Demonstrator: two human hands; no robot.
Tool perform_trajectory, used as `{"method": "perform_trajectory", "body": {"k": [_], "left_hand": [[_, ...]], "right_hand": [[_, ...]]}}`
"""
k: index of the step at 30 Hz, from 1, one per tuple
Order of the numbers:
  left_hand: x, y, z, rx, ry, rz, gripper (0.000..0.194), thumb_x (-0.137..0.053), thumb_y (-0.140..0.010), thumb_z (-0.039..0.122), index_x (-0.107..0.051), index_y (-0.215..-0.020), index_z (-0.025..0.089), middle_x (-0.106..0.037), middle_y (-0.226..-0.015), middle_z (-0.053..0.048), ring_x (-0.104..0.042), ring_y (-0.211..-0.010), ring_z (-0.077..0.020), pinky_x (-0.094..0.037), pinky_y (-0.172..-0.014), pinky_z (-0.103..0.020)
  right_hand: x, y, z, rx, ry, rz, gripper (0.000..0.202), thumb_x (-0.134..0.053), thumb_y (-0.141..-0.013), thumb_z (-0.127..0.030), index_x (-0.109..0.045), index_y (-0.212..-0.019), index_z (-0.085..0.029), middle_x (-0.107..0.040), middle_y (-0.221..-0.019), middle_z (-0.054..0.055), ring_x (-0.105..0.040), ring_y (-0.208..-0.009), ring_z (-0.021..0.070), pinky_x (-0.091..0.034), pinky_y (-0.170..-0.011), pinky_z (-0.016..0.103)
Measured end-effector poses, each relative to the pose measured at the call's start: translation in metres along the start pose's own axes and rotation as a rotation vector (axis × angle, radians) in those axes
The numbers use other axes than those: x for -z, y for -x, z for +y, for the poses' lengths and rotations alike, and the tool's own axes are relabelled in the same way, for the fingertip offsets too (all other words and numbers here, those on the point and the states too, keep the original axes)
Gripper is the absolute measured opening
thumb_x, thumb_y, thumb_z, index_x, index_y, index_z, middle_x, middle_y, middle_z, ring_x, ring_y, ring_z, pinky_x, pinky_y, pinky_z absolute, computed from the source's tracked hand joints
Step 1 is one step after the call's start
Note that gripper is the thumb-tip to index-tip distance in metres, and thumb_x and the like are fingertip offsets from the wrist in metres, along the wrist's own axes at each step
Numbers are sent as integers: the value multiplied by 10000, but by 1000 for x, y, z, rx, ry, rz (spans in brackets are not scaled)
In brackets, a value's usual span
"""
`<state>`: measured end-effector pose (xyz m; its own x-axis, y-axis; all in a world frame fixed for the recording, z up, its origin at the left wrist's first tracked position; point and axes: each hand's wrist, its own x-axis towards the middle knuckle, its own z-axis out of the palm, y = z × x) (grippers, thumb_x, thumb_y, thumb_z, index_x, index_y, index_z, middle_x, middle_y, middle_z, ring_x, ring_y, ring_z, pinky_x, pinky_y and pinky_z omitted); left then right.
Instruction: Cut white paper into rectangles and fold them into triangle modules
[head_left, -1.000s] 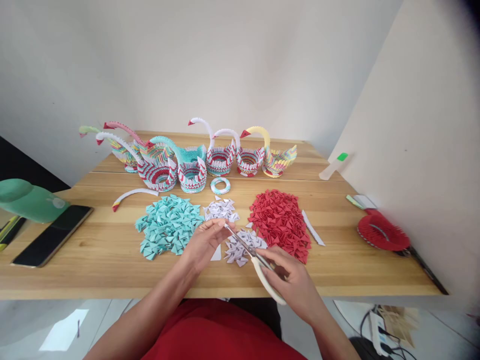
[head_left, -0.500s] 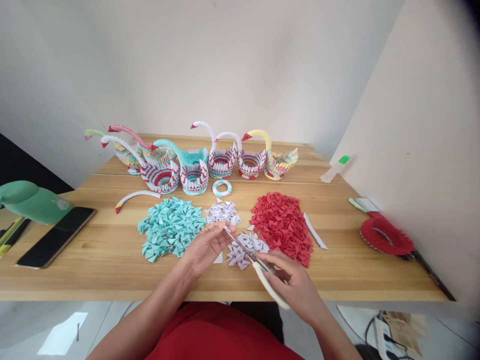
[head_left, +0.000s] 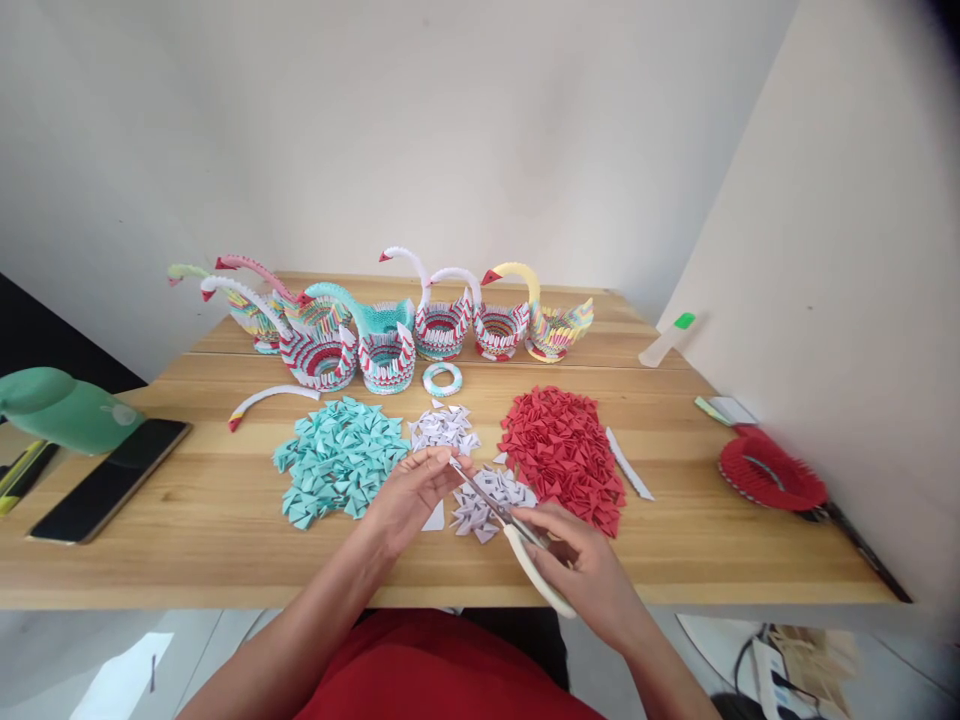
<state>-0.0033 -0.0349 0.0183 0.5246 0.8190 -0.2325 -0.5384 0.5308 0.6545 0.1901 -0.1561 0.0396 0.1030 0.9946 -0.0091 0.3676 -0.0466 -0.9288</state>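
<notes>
My right hand (head_left: 581, 570) is closed around the cream handles of a pair of scissors (head_left: 534, 572), whose metal blades point up and to the left. Their tips reach the fingertips of my left hand (head_left: 415, 495), which pinches a small white paper piece (head_left: 454, 462); the fingers partly hide it. Beneath the blades lies a pile of white folded paper triangles (head_left: 491, 500), with a second white pile (head_left: 444, 428) just behind. Left of my hands spreads a heap of turquoise triangles (head_left: 341, 455), and on the right a heap of red ones (head_left: 562, 450).
Several folded-paper swans (head_left: 319, 350) stand at the back of the wooden table (head_left: 187, 560). A paper ring (head_left: 442, 379) and a curved swan neck (head_left: 271, 396) lie before them. A phone (head_left: 112, 482) is at left, a red round paper piece (head_left: 772, 470) at right.
Both hands and the scissors keep nearly the same pose. The whole view has shifted very slightly.
</notes>
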Motion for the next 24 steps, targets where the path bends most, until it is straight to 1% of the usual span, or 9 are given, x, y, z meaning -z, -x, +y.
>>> {"method": "perform_trajectory", "body": {"k": [2, 4, 6, 10, 13, 15, 17, 21, 24], "left_hand": [[0, 1, 1, -17, -22, -4, 193, -790, -726, 256, -709, -839, 123, -754, -856, -99, -701, -853, -223, -475, -911, -355], [-2, 1, 1, -30, -40, 1, 194, -795, -718, 261, -713, -827, 124, -751, -839, -91, -697, -839, -217, -474, -907, -355], [-5, 2, 0, -44, -62, 2, 186, -794, -721, 266, -715, -814, 126, -745, -824, -80, -691, -834, -212, -472, -913, -361], [-9, 1, -5, -73, -74, 10, 202, -806, -707, 285, -722, -805, 129, -740, -810, -67, -683, -862, -221, -467, -930, -371], [-9, -1, -7, -72, -68, 14, 217, -810, -702, 291, -728, -821, 129, -742, -815, -69, -683, -877, -230, -465, -935, -377], [-6, -2, -6, -58, -63, 18, 209, -805, -710, 281, -727, -827, 126, -744, -821, -73, -688, -867, -227, -468, -932, -374], [-3, -4, -1, -56, -38, 24, 188, -796, -724, 266, -719, -823, 125, -743, -837, -71, -692, -856, -213, -474, -926, -353], [2, -7, 8, -41, 44, 57, 142, -772, -756, 226, -702, -836, 132, -740, -873, -69, -697, -848, -192, -492, -907, -321], [4, -7, 8, -6, 82, 71, 107, -752, -777, 202, -694, -834, 132, -741, -875, -73, -698, -867, -198, -501, -906, -330]], "right_hand": [[1, -1, 0, 11, 8, -1, 262, -628, -814, -311, -728, -1044, -236, -677, -972, 69, -645, -881, 205, -536, -694, 258], [0, -1, 1, 28, 59, -13, 257, -616, -826, -297, -722, -1052, -238, -676, -960, 63, -645, -814, 187, -528, -652, 249], [-1, -1, 1, 61, 129, -16, 272, -593, -840, -275, -706, -1085, -232, -674, -965, 65, -640, -781, 178, -523, -641, 251], [-6, -1, 2, 140, 208, 28, 292, -561, -856, -241, -686, -1119, -216, -674, -999, 82, -640, -892, 204, -531, -748, 288], [-9, -2, 0, 163, 225, 38, 277, -559, -859, -236, -692, -1101, -224, -682, -988, 78, -644, -897, 208, -533, -775, 302], [-9, -2, -2, 158, 221, 35, 271, -563, -860, -238, -695, -1096, -230, -686, -983, 72, -646, -898, 207, -534, -782, 302], [-8, -2, -4, 144, 212, 25, 274, -568, -860, -250, -696, -1103, -236, -688, -985, 69, -647, -887, 203, -538, -759, 290], [-3, 0, -6, 95, 169, -30, 287, -566, -872, -295, -692, -1124, -243, -682, -1004, 72, -649, -828, 191, -528, -618, 245], [-2, 0, -6, 73, 143, -44, 289, -565, -876, -321, -692, -1124, -243, -676, -1010, 71, -644, -822, 187, -518, -600, 237]]}}
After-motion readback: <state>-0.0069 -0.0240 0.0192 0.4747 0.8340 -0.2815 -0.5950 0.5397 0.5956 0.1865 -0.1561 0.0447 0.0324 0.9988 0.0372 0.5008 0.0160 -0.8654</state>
